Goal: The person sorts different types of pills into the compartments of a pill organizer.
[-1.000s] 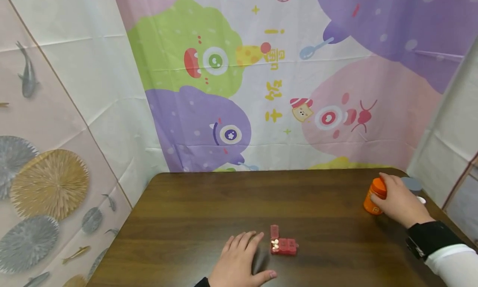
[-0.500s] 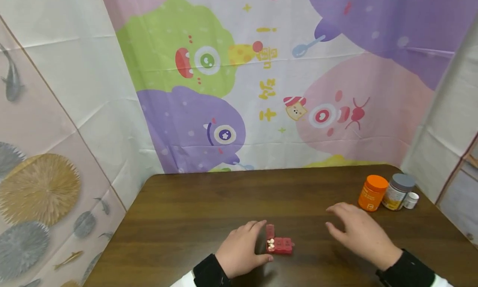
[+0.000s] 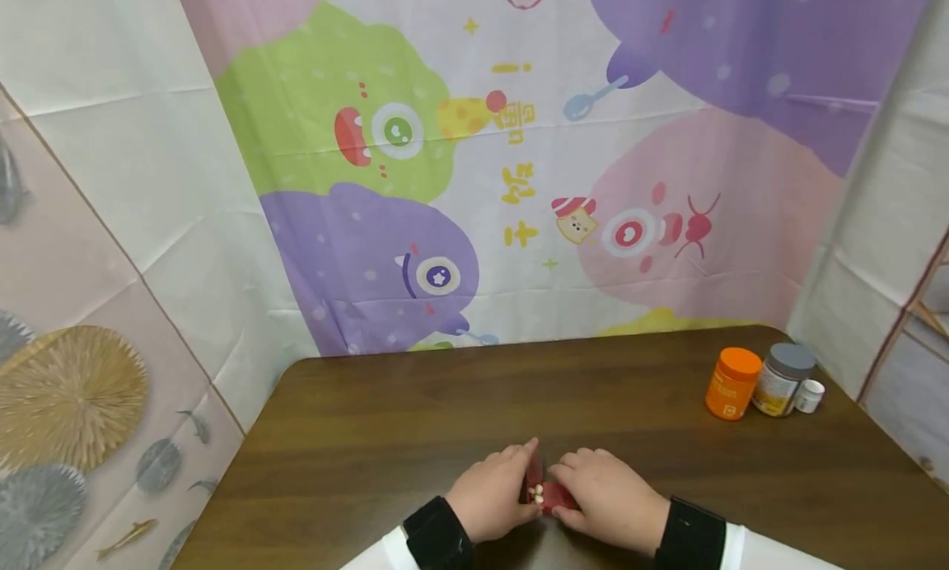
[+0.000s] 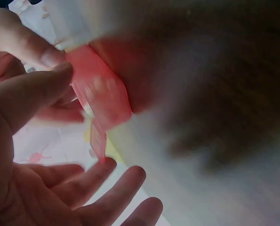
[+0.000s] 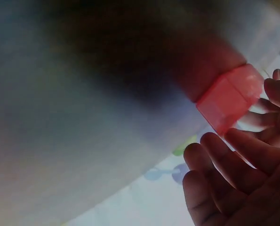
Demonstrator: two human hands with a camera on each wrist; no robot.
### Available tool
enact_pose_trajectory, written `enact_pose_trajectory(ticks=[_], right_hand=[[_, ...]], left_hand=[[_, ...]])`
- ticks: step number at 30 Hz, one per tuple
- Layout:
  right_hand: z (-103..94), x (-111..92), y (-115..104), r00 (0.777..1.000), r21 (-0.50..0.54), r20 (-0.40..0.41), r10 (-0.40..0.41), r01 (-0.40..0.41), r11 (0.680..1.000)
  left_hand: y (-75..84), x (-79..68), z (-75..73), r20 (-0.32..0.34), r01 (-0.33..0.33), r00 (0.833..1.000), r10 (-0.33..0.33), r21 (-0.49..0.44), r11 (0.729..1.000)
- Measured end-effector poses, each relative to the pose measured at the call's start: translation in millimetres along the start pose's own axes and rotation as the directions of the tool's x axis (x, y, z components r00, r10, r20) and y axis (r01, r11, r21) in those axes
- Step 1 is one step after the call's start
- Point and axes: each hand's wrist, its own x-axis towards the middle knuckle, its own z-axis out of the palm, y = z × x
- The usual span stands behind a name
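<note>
The right hand (image 3: 615,500) has just joined the left hand (image 3: 489,492): both now pinch the red pill box (image 3: 558,497) between them, open lid (image 4: 98,140) by the left, steadying it from either side.

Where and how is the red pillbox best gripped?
Probably pinch the red pillbox by its right end, coming from the right: the left end's lid is open, leaving pale pills exposed there.

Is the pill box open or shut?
The red pill box is open at one end: a lid is raised and pale pills show.
</note>
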Motion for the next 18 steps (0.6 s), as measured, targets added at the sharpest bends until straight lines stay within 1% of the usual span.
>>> enact_pose_trajectory(ticks=[4, 9, 18], right_hand=[[4.7, 3.0, -1.0, 1.000, 0.003, 0.015, -0.011, 0.011, 1.000], [5.5, 4.7, 0.2, 1.000, 0.011, 0.019, -0.023, 0.023, 1.000], [5.5, 6.5, -0.2, 0.998, 0.046, 0.060, -0.007, 0.005, 0.999]], left_hand=[[0.0, -0.8, 0.5, -0.037, -0.038, 0.999, 0.038, 0.000, 0.999], [0.5, -1.5, -1.5, -0.090, -0.044, 0.995, 0.042, -0.023, 0.999], [0.2, -3.8, -3.2, -0.113, -0.048, 0.993, 0.039, -0.081, 0.996]])
